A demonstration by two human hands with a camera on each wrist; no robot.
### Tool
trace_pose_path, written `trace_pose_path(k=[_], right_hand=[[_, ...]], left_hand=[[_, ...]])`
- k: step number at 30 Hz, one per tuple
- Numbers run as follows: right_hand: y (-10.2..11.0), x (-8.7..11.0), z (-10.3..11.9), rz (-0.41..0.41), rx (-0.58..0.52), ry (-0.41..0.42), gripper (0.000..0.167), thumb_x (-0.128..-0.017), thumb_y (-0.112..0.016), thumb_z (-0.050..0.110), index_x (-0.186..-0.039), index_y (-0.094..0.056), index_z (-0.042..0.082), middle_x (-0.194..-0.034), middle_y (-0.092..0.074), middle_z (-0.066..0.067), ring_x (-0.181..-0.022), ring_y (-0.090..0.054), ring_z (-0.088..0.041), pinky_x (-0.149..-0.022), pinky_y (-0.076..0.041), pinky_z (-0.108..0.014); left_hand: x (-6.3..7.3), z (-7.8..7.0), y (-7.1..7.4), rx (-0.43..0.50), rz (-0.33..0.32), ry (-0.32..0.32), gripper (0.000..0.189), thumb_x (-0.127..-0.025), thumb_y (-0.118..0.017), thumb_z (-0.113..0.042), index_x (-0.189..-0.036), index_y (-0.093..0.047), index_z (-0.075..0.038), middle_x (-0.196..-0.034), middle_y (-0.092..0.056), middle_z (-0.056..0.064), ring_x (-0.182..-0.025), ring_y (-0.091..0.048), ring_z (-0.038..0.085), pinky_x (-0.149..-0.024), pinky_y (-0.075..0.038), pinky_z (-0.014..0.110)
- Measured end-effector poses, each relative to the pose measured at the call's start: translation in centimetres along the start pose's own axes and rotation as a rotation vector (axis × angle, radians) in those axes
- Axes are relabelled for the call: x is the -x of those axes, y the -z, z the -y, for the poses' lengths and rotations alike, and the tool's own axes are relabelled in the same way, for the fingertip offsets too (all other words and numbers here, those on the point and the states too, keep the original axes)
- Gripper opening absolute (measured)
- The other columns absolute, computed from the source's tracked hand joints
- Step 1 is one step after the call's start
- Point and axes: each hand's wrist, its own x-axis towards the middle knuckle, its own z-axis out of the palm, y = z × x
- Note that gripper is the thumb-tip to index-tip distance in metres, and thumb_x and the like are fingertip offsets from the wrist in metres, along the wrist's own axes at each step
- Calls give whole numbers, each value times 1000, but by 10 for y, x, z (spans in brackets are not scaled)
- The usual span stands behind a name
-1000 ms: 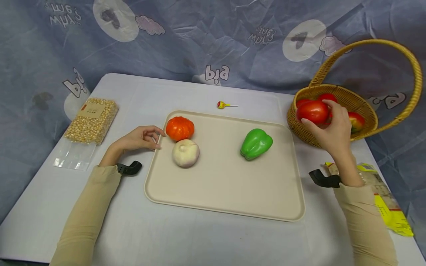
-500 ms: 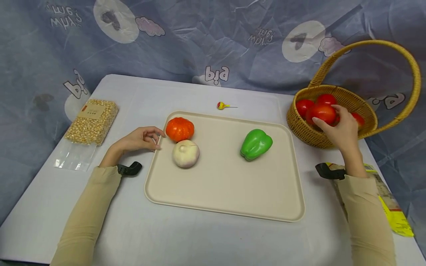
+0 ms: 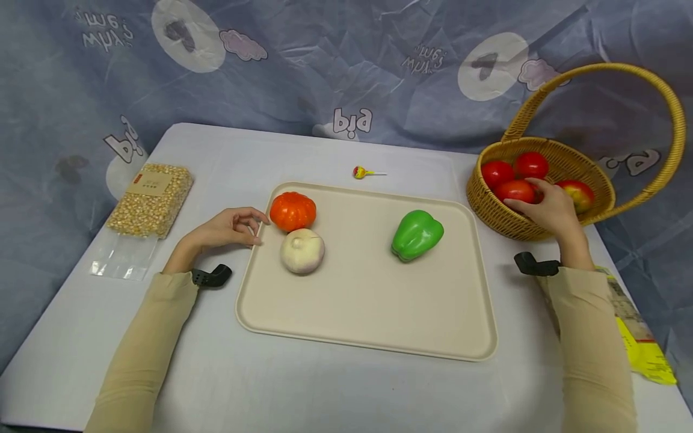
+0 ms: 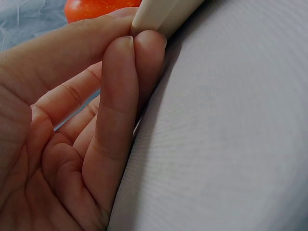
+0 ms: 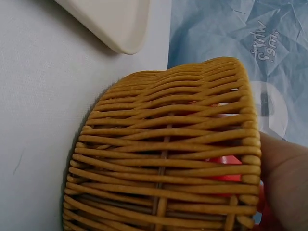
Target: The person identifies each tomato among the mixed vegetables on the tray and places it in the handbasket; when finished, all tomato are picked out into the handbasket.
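My left hand [image 3: 227,228] pinches the left rim of the beige tray [image 3: 357,300]. In the left wrist view the thumb [image 4: 108,31] lies above the rim and fingers below it. My right hand [image 3: 556,210] reaches into the wicker basket [image 3: 487,210] and holds a red tomato [image 3: 513,190] low among the others. Two more red tomatoes [image 3: 530,164] and a red-yellow apple-like fruit [image 3: 578,193] lie beside it. The basket's woven side [image 5: 168,144] hides most of that grip in the right wrist view.
On the tray sit an orange pumpkin [image 3: 293,211], a whitish round bulb [image 3: 302,251] and a green bell pepper [image 3: 416,235]. A lollipop [image 3: 361,172] lies behind it. A corn kernel bag [image 3: 151,198] is at left, a yellow package [image 3: 644,355] partly under the right arm.
My right hand has lowered the tomato from the basket's rim level into the basket, shifting slightly right and down. The left hand has stayed at the tray's rim.
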Motion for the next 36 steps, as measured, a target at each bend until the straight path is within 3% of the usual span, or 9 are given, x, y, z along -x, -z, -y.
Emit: trace_pose_path(k=[7, 14, 18, 25, 30, 32, 35, 36], right_hand=[[-5, -6, 4, 23, 52, 44, 76, -89, -57, 44, -142, -31, -3, -126, -36, -43, -119, -21, -53, -95, -25, -62], [-3, -15, 11, 134, 91, 16, 83, -90, -51, 53, -147, -17, 3, -136, -24, -45, -123, -16, -56, -102, -21, -65], [-2, -15, 10, 137, 69, 23, 83, -90, -52, 51, -147, -17, 3, -137, -25, -44, -124, -18, -55, -102, -21, -66], [-1, -5, 8, 16, 0, 62, 74, -92, -52, 46, -145, -27, 1, -127, -35, -39, -117, -26, -53, -94, -27, -66], [2, 8, 15, -149, -63, 115, 57, -95, -48, 32, -141, -36, 0, -125, -38, -37, -108, -35, -51, -88, -27, -62], [2, 15, 20, -226, -95, 167, 49, -95, -46, 23, -138, -41, -1, -123, -43, -35, -105, -37, -48, -89, -25, -61], [1, 27, 31, -313, -134, 265, 43, -94, -46, 13, -134, -46, -2, -123, -46, -34, -106, -40, -46, -95, -24, -62], [1, 32, 36, -335, -139, 295, 42, -93, -46, 12, -133, -48, -1, -124, -47, -33, -108, -45, -36, -95, -26, -61]], left_hand=[[3, -1, 1, -21, -19, 19, 48, -79, -72, -4, -121, -49, 5, -80, -60, -5, -57, -55, 2, -66, -46, 18], [7, -2, 2, -24, -24, 36, 48, -80, -71, -2, -122, -49, 4, -80, -59, -7, -57, -54, 2, -65, -46, 18], [8, -3, 2, -13, -24, 39, 48, -80, -71, -4, -122, -49, 4, -80, -59, -6, -57, -54, 2, -65, -45, 18], [6, -1, 5, -31, -21, 22, 46, -81, -69, -2, -121, -48, 7, -79, -60, -6, -59, -57, 2, -66, -47, 19], [7, -13, 2, -74, -18, 71, 40, -91, -58, -6, -127, -44, 4, -86, -59, 10, -66, -61, 8, -66, -53, 24], [12, -25, -2, -145, -30, 102, 43, -96, -51, -11, -134, -37, 2, -94, -57, 17, -71, -62, 12, -68, -54, 27], [22, -48, -11, -324, -59, 144, 49, -100, -43, -19, -142, -25, -1, -106, -56, 23, -80, -64, 18, -75, -52, 34], [25, -56, -13, -398, -72, 151, 51, -100, -42, -21, -144, -22, -2, -111, -55, 23, -83, -64, 20, -77, -51, 36]])
